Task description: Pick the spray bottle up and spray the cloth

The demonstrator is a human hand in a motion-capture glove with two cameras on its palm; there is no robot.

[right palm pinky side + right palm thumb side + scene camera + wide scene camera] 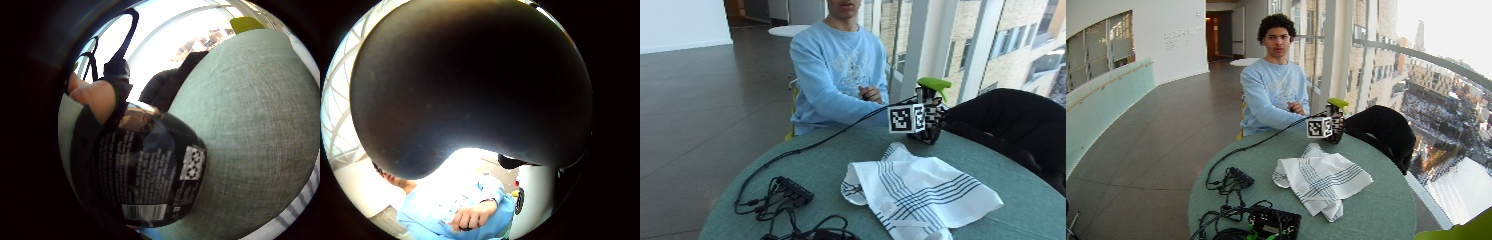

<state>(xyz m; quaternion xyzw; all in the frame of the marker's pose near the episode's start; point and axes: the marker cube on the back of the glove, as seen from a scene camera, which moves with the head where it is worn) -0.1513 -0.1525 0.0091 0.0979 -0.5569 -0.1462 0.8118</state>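
In the outside view a dark spray bottle (927, 136) with a green trigger head stands upright at the far side of the round green table (806, 165). My gloved right hand (937, 116) grips its neck and body, fingers curled round it. I cannot tell whether its base touches the table. The bottle's black labelled body (145, 175) fills the little finger side palm view, with a bare fingertip (95, 97) on it, and its dark wall (470, 85) fills the thumb side view. A white cloth (919, 192) with dark stripes lies crumpled on the table in front of the bottle.
A black jacket (1006, 120) hangs over a chair to the right of the bottle. A black hub with tangled cables (793, 190) lies on the table's near left. The person's bare left hand (871, 93) rests against the blue sweatshirt, off the table.
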